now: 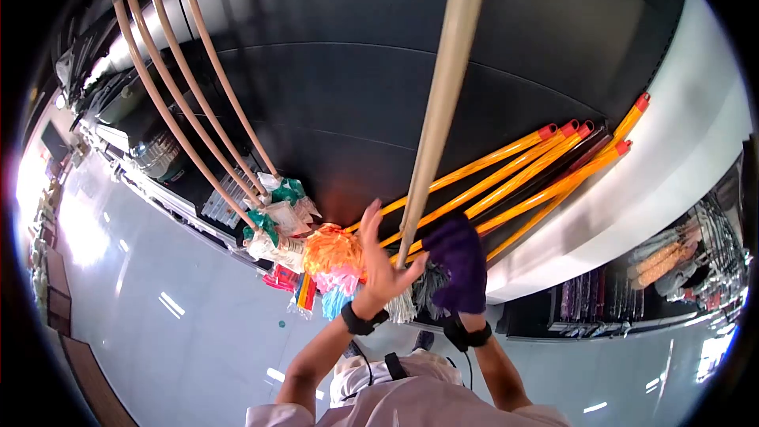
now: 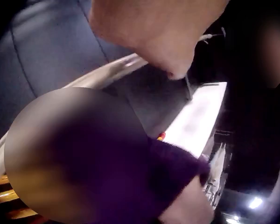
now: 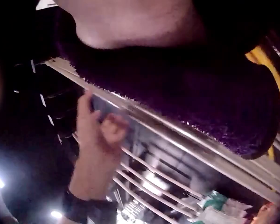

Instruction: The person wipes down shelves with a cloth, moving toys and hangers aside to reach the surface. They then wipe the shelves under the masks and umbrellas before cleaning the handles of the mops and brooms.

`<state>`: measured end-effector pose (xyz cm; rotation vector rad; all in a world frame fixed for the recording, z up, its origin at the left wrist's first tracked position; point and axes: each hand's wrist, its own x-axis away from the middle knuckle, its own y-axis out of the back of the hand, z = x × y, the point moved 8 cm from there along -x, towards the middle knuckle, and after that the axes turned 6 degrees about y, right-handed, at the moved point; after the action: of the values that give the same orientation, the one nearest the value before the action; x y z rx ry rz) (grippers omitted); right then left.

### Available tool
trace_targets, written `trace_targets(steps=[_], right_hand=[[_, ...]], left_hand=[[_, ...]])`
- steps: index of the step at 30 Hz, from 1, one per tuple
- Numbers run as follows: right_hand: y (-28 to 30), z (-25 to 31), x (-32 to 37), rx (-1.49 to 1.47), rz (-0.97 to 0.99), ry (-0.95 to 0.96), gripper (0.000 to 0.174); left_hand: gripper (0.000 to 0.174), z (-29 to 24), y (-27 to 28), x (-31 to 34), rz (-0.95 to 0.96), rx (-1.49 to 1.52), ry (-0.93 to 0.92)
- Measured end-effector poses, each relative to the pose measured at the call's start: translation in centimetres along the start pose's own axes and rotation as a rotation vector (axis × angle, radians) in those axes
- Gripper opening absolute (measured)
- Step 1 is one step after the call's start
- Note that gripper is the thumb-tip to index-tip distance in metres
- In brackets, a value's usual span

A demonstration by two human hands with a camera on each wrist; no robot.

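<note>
A purple fuzzy mitt (image 1: pixel 455 261) covers my right hand (image 3: pixel 177 93), whose wrist comes out of its lower end. The fingers are hidden inside, and the mitt keeps a long, flat outline. It lies close beside a tall beige pole (image 1: pixel 444 87), overlapping it in the right wrist view. Left of the pole's lower part, my left hand (image 1: pixel 383 261) is raised with straight fingers and the thumb spread out, holding nothing. The left wrist view shows part of that hand close up, with the mitt (image 2: pixel 116 172) below it.
Several yellow-orange handles (image 1: pixel 506 154) with red ends lean right of the pole. Coloured mop heads (image 1: pixel 336 249) bunch at their lower left. Curved beige poles (image 1: pixel 202 63) with wrapped green-and-white heads (image 1: pixel 285 190) stand left. A black panel (image 1: pixel 340 95) rises behind; a white ledge (image 1: pixel 601 213) curves right.
</note>
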<state>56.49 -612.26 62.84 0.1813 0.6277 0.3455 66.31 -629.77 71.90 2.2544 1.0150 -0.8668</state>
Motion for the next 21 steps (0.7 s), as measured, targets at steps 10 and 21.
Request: trace_targets(steps=[10, 21], right_hand=[[-6.0, 15.8, -5.0, 0.562, -0.080, 0.391, 0.042], [-3.0, 19.4, -4.0, 1.190, -0.126, 0.694, 0.038]], left_hand=[[0.082, 5.4, -6.2, 0.8, 0.337, 0.020, 0.152], [0.037, 1.1, -5.2, 5.3, 0.506, -0.067, 0.038]])
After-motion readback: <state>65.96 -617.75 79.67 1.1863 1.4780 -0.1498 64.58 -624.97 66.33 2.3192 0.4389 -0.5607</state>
